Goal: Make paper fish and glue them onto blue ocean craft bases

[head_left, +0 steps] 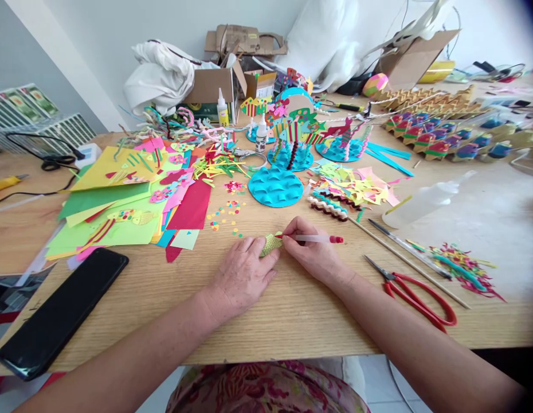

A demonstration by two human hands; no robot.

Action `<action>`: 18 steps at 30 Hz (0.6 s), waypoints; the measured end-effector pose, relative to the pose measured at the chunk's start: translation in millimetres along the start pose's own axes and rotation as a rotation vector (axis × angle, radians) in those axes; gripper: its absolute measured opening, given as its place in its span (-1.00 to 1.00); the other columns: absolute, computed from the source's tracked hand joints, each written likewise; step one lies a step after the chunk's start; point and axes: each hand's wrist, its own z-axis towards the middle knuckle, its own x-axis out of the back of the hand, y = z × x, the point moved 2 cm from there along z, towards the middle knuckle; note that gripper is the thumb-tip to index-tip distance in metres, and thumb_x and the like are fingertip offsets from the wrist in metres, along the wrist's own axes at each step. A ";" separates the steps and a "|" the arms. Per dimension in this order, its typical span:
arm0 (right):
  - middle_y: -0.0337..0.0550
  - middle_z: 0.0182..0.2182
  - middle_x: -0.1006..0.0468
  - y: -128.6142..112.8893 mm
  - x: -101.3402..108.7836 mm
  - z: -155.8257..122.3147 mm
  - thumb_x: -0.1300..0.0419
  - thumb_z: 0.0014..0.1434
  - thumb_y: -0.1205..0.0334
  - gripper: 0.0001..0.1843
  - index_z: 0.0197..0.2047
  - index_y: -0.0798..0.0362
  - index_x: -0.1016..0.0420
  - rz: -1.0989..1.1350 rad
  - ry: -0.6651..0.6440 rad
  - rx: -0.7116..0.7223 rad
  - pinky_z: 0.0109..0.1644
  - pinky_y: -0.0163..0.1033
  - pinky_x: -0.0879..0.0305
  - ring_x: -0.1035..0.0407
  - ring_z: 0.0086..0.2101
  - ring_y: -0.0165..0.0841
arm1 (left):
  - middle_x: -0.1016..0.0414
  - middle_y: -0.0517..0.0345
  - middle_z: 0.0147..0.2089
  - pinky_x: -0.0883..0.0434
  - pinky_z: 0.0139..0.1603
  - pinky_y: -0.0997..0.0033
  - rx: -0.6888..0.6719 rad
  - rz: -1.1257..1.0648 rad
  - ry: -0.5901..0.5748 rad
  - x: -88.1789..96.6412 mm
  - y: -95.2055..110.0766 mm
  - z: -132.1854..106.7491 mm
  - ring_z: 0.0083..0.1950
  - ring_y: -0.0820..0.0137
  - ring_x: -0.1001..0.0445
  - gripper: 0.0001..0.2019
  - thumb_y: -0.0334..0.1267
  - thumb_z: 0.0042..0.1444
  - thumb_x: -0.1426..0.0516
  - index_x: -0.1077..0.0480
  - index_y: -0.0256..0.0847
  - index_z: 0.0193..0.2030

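Note:
On the wooden table, my left hand (pixel 245 272) holds down a small yellow-green paper fish (pixel 271 244) with a scale-like pattern, its thumb and forefinger on either side. Part of the fish is hidden under the fingers. My right hand (pixel 312 252) is closed around a red felt-tip pen (pixel 318 238) with a whitish barrel, its tip touching the right end of the fish. Just beyond the hands lies a round turquoise base (pixel 275 188) with a scalloped surface. Small coloured paper dots (pixel 223 218) are scattered to its left.
Coloured paper sheets (pixel 116 212) and a black phone (pixel 62 310) lie left. Red-handled scissors (pixel 416 298), a wooden stick (pixel 412 261) and a clear squeeze bottle (pixel 421 203) are on the right. Behind stand glue bottles (pixel 261 135), decorated turquoise bases (pixel 341 150) and painted egg cartons (pixel 442 135).

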 end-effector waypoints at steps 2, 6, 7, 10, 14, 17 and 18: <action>-0.33 -0.64 -0.26 -0.8 0.7 0.0 -0.04 -0.06 0.33 -0.93 -0.53 0.02 -0.20 -0.010 0.002 0.006 -0.56 -0.37 -0.03 -0.13 -0.61 -0.48 | -0.25 -0.01 -0.12 -0.28 -0.09 0.19 -0.001 -0.001 0.001 0.1 0.0 -0.1 -0.08 0.23 -0.21 -0.71 -0.25 0.10 -0.03 -0.27 -0.18 -0.02; -0.34 -0.64 -0.24 -2.3 1.6 -0.2 -0.04 -0.09 0.33 -0.91 -0.55 0.02 -0.17 0.006 -0.002 0.005 -0.58 -0.38 -0.02 -0.12 -0.61 -0.48 | -0.25 -0.01 -0.11 -0.28 -0.10 0.19 0.000 0.009 0.001 -0.4 -0.1 -0.1 -0.08 0.22 -0.21 -0.71 -0.25 0.10 -0.03 -0.27 -0.18 -0.02; -0.34 -0.65 -0.23 -2.4 1.7 -0.2 -0.04 -0.09 0.33 -0.91 -0.56 0.01 -0.17 0.013 -0.006 0.004 -0.58 -0.38 -0.01 -0.12 -0.61 -0.48 | -0.25 -0.01 -0.11 -0.28 -0.10 0.19 0.000 0.008 0.003 -0.5 -0.2 -0.1 -0.08 0.22 -0.21 -0.71 -0.25 0.10 -0.03 -0.27 -0.18 -0.02; -0.35 -0.65 -0.22 -2.4 2.1 -0.1 -0.04 -0.09 0.33 -0.91 -0.57 0.02 -0.16 0.042 -0.016 -0.001 -0.59 -0.38 0.01 -0.10 -0.62 -0.49 | -0.25 -0.01 -0.11 -0.28 -0.09 0.19 0.001 0.005 0.005 -1.0 -0.5 -0.3 -0.08 0.22 -0.21 -0.71 -0.25 0.10 -0.03 -0.27 -0.18 -0.01; -0.34 -0.63 -0.26 -2.1 5.5 -0.1 -0.05 -0.08 0.32 -0.92 -0.55 0.03 -0.19 0.158 0.054 -0.018 -0.57 -0.38 -0.02 -0.11 -0.60 -0.49 | -0.25 0.00 -0.10 -0.29 -0.09 0.19 -0.004 0.002 0.004 -0.8 -0.9 -0.3 -0.08 0.23 -0.21 -0.70 -0.25 0.11 -0.02 -0.27 -0.17 0.00; -0.32 -0.60 -0.30 -3.3 9.1 -0.6 -0.07 -0.04 0.31 -0.93 -0.51 0.03 -0.21 0.196 0.111 -0.008 -0.56 -0.37 -0.02 -0.13 -0.59 -0.48 | -0.25 -0.01 -0.09 -0.29 -0.09 0.19 -0.009 -0.002 0.000 0.0 -0.7 -0.2 -0.08 0.23 -0.22 -0.70 -0.24 0.12 -0.01 -0.26 -0.18 0.01; -0.32 -0.60 -0.30 -3.7 10.2 -0.6 -0.07 -0.03 0.30 -0.93 -0.50 0.03 -0.22 0.181 0.121 0.006 -0.56 -0.37 -0.02 -0.13 -0.59 -0.48 | -0.25 -0.01 -0.09 -0.29 -0.09 0.19 -0.009 -0.003 0.002 0.4 -0.6 -0.2 -0.07 0.23 -0.22 -0.70 -0.24 0.12 0.00 -0.26 -0.18 0.01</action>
